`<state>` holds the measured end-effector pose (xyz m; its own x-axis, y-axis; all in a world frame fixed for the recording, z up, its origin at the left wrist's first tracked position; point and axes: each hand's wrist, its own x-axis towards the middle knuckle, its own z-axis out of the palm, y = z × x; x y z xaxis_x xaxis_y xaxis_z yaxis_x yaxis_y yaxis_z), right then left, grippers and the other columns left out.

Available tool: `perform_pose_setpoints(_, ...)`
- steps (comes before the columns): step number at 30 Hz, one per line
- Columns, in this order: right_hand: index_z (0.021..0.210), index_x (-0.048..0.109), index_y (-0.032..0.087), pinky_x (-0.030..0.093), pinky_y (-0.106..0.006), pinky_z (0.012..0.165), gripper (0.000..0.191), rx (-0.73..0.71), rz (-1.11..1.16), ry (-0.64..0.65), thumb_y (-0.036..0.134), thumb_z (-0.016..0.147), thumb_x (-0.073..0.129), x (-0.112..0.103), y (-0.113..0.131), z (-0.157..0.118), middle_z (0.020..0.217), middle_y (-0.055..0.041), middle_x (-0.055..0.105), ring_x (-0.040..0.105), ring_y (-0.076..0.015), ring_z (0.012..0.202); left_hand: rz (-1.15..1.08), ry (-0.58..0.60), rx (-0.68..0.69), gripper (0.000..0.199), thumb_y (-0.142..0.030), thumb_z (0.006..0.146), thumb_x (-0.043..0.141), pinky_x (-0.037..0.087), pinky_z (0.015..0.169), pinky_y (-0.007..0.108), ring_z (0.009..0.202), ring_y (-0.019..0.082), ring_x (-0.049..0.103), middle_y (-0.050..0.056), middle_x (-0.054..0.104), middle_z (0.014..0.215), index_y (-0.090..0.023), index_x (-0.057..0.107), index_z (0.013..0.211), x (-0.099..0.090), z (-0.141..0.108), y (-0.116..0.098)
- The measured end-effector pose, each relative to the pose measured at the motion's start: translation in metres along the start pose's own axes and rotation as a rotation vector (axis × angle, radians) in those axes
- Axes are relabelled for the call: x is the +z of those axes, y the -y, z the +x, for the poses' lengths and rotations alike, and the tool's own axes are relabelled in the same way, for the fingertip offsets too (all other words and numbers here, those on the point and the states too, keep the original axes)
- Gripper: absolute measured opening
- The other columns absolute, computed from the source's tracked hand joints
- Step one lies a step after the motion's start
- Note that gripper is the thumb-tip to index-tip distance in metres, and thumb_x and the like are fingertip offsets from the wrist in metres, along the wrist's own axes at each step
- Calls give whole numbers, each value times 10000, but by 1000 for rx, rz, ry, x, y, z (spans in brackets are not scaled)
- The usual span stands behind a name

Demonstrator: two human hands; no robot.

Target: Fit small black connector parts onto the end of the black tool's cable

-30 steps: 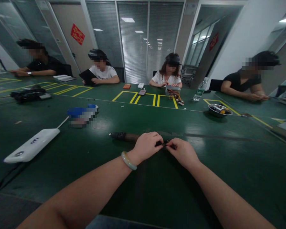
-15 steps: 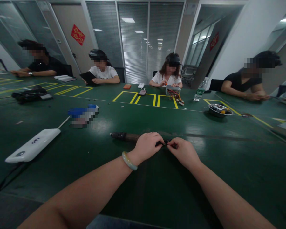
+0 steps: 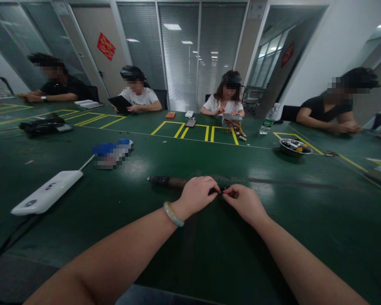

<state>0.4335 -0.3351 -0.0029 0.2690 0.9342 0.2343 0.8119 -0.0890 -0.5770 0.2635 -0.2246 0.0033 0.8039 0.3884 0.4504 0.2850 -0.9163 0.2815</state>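
Observation:
A dark, pen-like cylindrical tool (image 3: pixel 174 182) with a narrow metal tip lies crosswise on the green table, its tip to the left; it looks like an electric screwdriver, though I cannot be sure. My left hand (image 3: pixel 198 195) is closed over its right-hand part and hides much of it. At that end, my right hand (image 3: pixel 246 201) pinches with thumb and forefinger at a small dark piece (image 3: pixel 220 192). The fingertips of both hands almost meet there. Whether this piece is joined to the tool is hidden by my fingers.
A white power bank (image 3: pixel 47 192) with a cable lies left, near a blurred blue item (image 3: pixel 106 149). Farther off are a metal bowl (image 3: pixel 295 147) of small parts, a water bottle (image 3: pixel 269 120) and a wired metal box (image 3: pixel 231 120). Several people sit around the table.
The view has shifted slightly, so everything appears a little farther right. Both hands keep the same hold, with only slight finger movement at the small dark piece.

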Motion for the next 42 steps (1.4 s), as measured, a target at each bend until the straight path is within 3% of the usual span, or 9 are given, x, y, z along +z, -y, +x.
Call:
perform_pose_setpoints(10, 871, 686, 240, 448, -265, 705, 101, -140, -163, -78, 228, 853, 588, 4, 6, -2, 878, 14, 658, 612, -159, 808, 12, 11, 10, 111, -243, 846, 623, 452, 877, 358, 965, 189, 596, 6, 645, 1041, -230, 668, 946, 1, -2, 1)
perform_pose_setpoints(27, 968, 694, 264, 470, -300, 683, 140, -344, -468, -79, 218, 915, 572, 4, -1, 8, 898, 11, 644, 596, -168, 779, 44, 20, -8, 139, -302, 892, 566, 453, 825, 324, 913, 172, 607, 0, 651, 980, -228, 630, 990, -5, 0, -4)
perform_pose_setpoints(33, 925, 696, 228, 477, -376, 861, 108, -519, -506, -86, 196, 894, 598, -1, -3, 18, 1074, -32, 648, 563, -238, 997, 43, 29, -45, 186, -311, 880, 589, 458, 819, 323, 921, 169, 608, -8, 643, 1013, -236, 569, 1049, -8, 0, -6)
perform_pose_setpoints(36, 932, 674, 199, 448, -406, 965, 128, -569, -449, -42, 146, 889, 566, 0, -6, 22, 1020, -49, 671, 554, -238, 1078, 50, 47, -60, 200, -331, 880, 589, 462, 816, 330, 932, 175, 603, -2, 635, 1020, -227, 549, 1046, -8, 0, -6)
perform_pose_setpoints(39, 920, 649, 186, 382, -447, 1051, 146, -585, -409, -9, 108, 876, 533, 3, -10, 25, 977, -55, 675, 610, -207, 987, 35, 38, -61, 218, -342, 866, 604, 447, 897, 366, 965, 189, 594, 15, 632, 1008, -212, 546, 1032, -10, -1, -7)
perform_pose_setpoints(42, 919, 638, 187, 388, -445, 1043, 147, -593, -405, 20, 100, 872, 529, 4, -11, 27, 919, -47, 672, 636, -188, 874, -34, -39, -7, 197, -304, 867, 595, 376, 1027, 395, 1044, 187, 570, 22, 632, 1042, -206, 553, 1032, -17, -2, -10)
